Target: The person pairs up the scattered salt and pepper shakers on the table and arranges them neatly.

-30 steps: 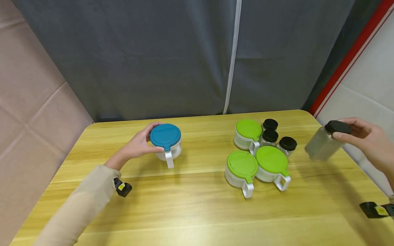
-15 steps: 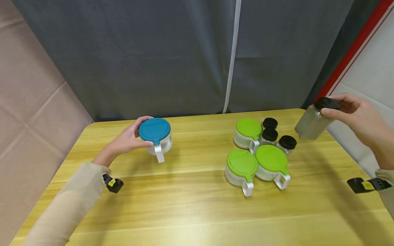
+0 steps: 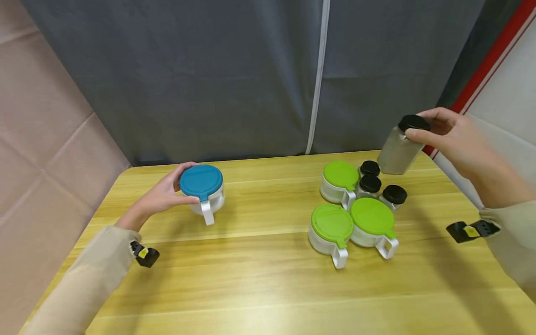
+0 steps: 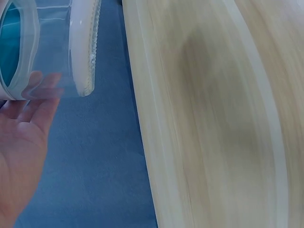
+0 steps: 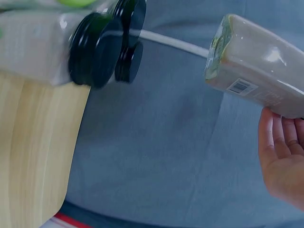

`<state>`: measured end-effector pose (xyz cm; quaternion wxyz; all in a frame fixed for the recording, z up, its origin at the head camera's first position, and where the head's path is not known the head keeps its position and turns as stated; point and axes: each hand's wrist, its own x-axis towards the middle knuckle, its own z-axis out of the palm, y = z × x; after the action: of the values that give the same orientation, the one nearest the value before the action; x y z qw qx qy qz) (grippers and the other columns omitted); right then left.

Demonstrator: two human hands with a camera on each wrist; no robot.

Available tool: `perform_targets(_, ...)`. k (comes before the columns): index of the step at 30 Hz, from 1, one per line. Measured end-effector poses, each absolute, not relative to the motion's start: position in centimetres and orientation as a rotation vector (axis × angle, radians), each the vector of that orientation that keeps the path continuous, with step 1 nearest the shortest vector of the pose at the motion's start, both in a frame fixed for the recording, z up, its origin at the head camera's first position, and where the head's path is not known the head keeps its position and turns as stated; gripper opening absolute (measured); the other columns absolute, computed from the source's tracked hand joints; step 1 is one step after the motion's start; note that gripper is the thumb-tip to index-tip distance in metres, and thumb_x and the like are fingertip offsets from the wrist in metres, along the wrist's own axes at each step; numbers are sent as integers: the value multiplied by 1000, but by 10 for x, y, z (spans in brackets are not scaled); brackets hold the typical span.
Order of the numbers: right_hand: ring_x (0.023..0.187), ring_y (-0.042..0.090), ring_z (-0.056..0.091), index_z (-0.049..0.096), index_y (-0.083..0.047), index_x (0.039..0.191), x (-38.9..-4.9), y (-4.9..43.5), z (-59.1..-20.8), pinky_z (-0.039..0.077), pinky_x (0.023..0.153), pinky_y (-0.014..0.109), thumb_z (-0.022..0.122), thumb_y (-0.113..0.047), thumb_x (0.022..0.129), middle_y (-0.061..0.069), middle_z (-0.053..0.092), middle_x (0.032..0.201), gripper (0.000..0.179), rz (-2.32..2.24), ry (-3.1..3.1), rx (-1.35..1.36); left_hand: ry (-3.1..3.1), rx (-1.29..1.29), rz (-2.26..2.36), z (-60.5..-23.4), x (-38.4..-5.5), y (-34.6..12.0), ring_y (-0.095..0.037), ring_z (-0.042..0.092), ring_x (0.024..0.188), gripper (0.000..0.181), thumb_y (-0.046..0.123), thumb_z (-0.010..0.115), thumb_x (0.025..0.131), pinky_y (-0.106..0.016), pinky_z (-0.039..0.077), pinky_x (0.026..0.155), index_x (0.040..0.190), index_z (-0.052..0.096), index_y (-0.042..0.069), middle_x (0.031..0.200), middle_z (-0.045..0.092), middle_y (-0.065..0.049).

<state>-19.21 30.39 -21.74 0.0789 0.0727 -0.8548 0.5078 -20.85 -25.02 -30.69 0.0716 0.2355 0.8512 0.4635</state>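
Well, from far away I see that the left hand [image 3: 165, 191] is gripping a round, see-through jar [image 3: 202, 184] with a flat blue lid and a white handle. Its thumb is in front, near the handle, and the fingers reach round the back. The jar is up in the air over the left part of the yellow wooden tabletop [image 3: 251, 288].

The right hand [image 3: 460, 142] grips a tall, square, see-through bottle [image 3: 398, 152] up by its black lid. I see it tilted, with the lid leaning right, in the air over the back right part of the tabletop. My right wrist view shows a small barcode [image 5: 242, 87] on it.

Near it stand three black-lidded bottles [image 3: 370, 184], and beside those, three round, pale jars with green lids [image 3: 372, 217] sit close together. Behind everything hangs a big grey cloth [image 3: 209, 83].
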Motion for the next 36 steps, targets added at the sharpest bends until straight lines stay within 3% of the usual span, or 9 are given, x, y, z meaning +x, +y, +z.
perform_targets(5,80,8,46,51,-21,106,-196,286,-216,40,60,17,60,-22,84,-8,52,93,24,1519,-2607,167,2563,689,1386,-308,-208,-255,-31,35,116,80,8,70,76,-47,28,95,137,18,2,132,31,-18)
perform_targets(11,84,11,48,52,-17,107,-203,257,-216,39,68,18,61,-24,83,-2,51,96,26,1569,-2577,247,2579,719,1401,-305,-209,-260,-30,37,114,78,7,70,75,-47,30,94,136,20,2,131,32,-16)
perform_targets(19,84,17,46,49,-13,110,-213,216,-220,38,72,28,63,-34,80,2,48,99,39,1538,-2606,296,2595,651,1411,-304,-211,-265,-27,36,115,78,7,70,75,-22,35,91,135,21,5,131,31,-13)
perform_targets(22,86,18,46,49,-11,112,-216,201,-224,39,74,30,64,-37,79,3,49,101,44,1567,-2610,319,2598,649,1416,-305,-211,-266,-27,36,115,77,7,70,75,-19,35,89,135,22,5,131,31,-12)
perform_targets(29,86,19,51,50,-6,110,-221,167,-237,42,77,30,67,-32,77,8,55,100,45,1722,-2553,418,2621,616,1395,-310,-208,-271,-28,35,116,78,7,71,75,-42,30,96,135,22,4,132,30,-13)
perform_targets(31,87,19,53,50,-6,109,-221,157,-241,42,78,30,68,-31,77,10,56,100,44,1765,-2542,444,2630,592,1387,-311,-206,-273,-27,34,117,78,8,71,74,-43,29,96,135,23,4,133,30,-13)
perform_targets(36,86,19,51,51,-6,108,-219,132,-246,41,72,30,69,-28,76,10,54,100,43,1785,-2542,499,2642,585,1374,-316,-203,-278,-27,34,117,77,7,71,75,-21,32,93,135,23,4,134,29,-12)
